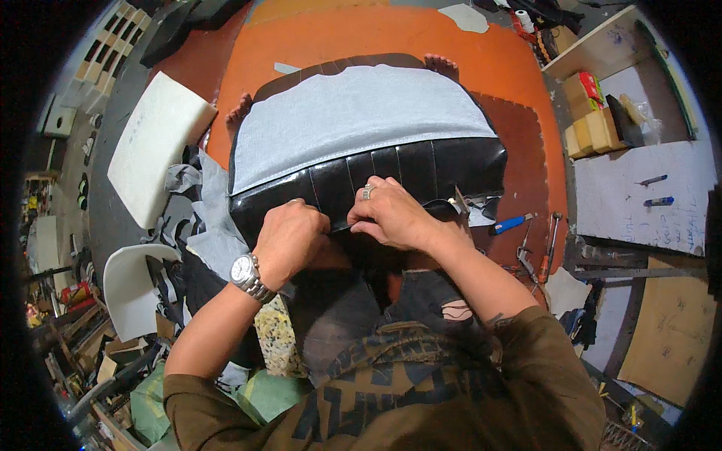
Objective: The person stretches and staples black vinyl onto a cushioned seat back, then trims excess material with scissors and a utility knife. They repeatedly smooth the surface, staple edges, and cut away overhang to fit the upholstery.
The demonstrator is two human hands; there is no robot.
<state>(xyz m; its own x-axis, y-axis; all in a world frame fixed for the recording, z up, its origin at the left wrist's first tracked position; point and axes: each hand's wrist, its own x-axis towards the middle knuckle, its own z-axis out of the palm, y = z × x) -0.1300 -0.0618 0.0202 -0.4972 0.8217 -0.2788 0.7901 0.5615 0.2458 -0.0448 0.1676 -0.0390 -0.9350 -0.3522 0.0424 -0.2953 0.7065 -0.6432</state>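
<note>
Head view: I see the cover (368,124) over the legs (331,304), toes (442,66) showing beyond.
Left hand (289,233): grip curled, pinching the cover's near edge.
Right hand (398,214): grip pinching that edge, just beside.
Writing: handwriting on the white sheet (605,184); dark letters across the shirt (534,387).

Upper garment: brown short-sleeved T-shirt (549,391) with large dark block-style print (342,413) across the front. Lower garment: dark trousers (331,308) with a tear (456,310) on the right leg. Left wrist (274,279): silver-coloured wristwatch (250,276), round pale dial (243,269), metal link bracelet (264,292). Right hand (391,214): silver-coloured ring (368,192). Feet (441,66): bare.
</note>
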